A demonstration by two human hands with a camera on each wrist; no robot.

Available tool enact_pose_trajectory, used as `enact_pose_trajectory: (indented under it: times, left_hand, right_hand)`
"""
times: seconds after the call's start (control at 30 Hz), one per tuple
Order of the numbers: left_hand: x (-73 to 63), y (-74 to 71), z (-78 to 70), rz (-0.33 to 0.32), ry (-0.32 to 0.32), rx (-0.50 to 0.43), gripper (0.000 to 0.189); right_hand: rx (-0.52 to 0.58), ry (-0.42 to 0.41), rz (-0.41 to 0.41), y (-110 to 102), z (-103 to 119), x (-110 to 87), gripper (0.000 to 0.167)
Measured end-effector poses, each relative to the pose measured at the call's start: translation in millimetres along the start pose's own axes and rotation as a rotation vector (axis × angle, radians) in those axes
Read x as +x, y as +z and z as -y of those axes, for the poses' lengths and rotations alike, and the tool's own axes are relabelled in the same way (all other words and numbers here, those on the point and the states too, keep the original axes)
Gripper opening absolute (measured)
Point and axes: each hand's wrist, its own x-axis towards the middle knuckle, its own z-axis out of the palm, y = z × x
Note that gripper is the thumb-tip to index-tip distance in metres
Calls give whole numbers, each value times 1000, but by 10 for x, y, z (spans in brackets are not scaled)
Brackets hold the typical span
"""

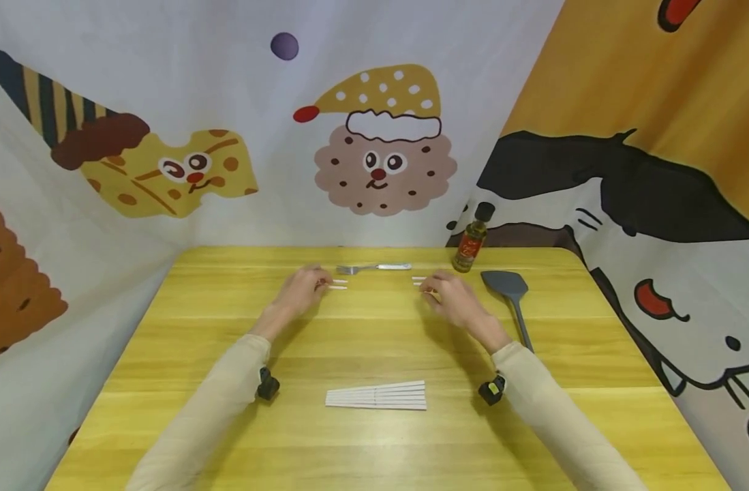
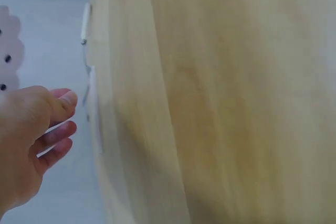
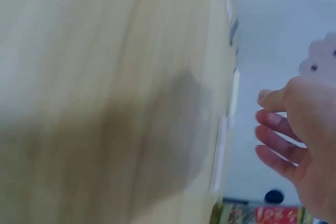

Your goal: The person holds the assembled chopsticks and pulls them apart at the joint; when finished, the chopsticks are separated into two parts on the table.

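White sticks [image 3: 219, 150], hands [image 1: 300, 290] [image 1: 455, 298] beside, loosely curled

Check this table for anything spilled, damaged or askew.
Nothing looks spilled or damaged. Mildly askew: the grey spatula slants, while the fork lies straight across; the front white sticks fan wider toward the right.

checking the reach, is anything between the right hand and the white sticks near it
Nothing visible stands between the right hand and the white sticks. The bottle stands beyond the hand and the spatula lies to its right, both outside the gap.
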Motion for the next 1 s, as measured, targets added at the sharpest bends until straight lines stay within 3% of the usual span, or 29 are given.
enact_pose_trajectory:
  times: [0.27, 0.5, 0.73, 1.0]
  left_hand:
    - [-439, -107, -295, -31, 140, 117, 10]
    - [-856, -96, -670, 72, 171, 62, 14]
    - [-973, 14, -959, 201, 225, -29, 13]
    - [-1008, 152, -1098, 306, 247, -64, 8]
  right_hand:
    - [109, -63, 45, -97, 484, -316, 14]
    - [196, -124, 145, -53, 793, -583, 14]
    - [296, -141, 262, 105, 950, -717, 13]
    - [336, -120, 322, 188, 1009, -720, 11]
